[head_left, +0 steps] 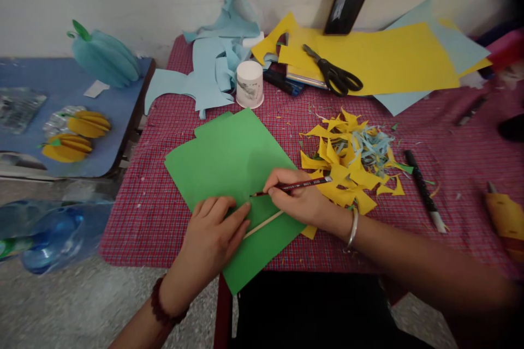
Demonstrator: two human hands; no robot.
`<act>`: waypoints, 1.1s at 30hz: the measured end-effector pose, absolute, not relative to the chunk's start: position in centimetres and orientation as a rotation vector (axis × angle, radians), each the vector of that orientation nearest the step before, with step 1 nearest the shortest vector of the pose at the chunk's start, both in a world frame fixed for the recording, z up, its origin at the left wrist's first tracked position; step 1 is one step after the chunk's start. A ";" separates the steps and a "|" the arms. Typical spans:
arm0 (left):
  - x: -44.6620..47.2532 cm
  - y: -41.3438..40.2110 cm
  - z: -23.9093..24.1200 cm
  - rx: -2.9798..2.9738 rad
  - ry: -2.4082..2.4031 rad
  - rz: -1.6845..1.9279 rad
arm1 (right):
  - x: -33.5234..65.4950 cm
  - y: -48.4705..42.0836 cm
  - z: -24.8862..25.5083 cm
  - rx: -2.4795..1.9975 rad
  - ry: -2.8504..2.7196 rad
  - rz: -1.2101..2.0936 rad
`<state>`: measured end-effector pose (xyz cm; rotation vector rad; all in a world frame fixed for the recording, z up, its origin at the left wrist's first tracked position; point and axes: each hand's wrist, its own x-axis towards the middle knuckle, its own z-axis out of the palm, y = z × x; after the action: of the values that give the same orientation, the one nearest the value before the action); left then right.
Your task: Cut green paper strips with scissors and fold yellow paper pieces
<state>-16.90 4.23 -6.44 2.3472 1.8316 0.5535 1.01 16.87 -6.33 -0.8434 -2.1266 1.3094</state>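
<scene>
A sheet of green paper (229,158) lies at an angle on the checked cloth, its near corner reaching past the table edge. My right hand (301,199) pinches a dark red pencil (303,185), whose tip meets the green paper. My left hand (216,232) rests on the same sheet, fingers spread and slightly bent, with one fingertip close to the pencil tip. Between my hands runs a thin pale stick (264,224) on the paper; its ends are hidden by the hands.
Yellow and blue paper scraps (347,161) are heaped right of the sheet. Black scissors (338,73) lie on yellow paper (393,57) at the back. A white paper cup (249,84), a black marker (426,191) and a yellow glue gun (505,215) are also here. Paper pumpkins (106,57) occupy a blue table (24,73).
</scene>
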 end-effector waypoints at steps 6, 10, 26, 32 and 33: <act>-17.1 4.1 -6.6 2.366 1.825 0.550 | 1.1 16.8 -6.2 -0.869 -2.127 1.286; -17.1 4.1 -6.6 2.378 1.815 0.550 | 1.1 16.8 -6.2 -0.856 -2.095 1.350; -16.9 4.3 -6.5 2.382 1.824 0.540 | 0.9 16.7 -6.0 -0.855 -2.203 1.318; -17.0 4.1 -6.5 2.372 1.824 0.531 | 1.1 16.8 -5.9 -0.870 -2.136 1.370; -17.0 4.1 -6.5 2.373 1.824 0.529 | 1.1 16.8 -5.9 -0.867 -2.116 1.394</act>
<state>-17.05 4.08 -6.47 2.3725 1.8245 0.5285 1.14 16.80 -5.93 -0.8669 -2.1157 1.3939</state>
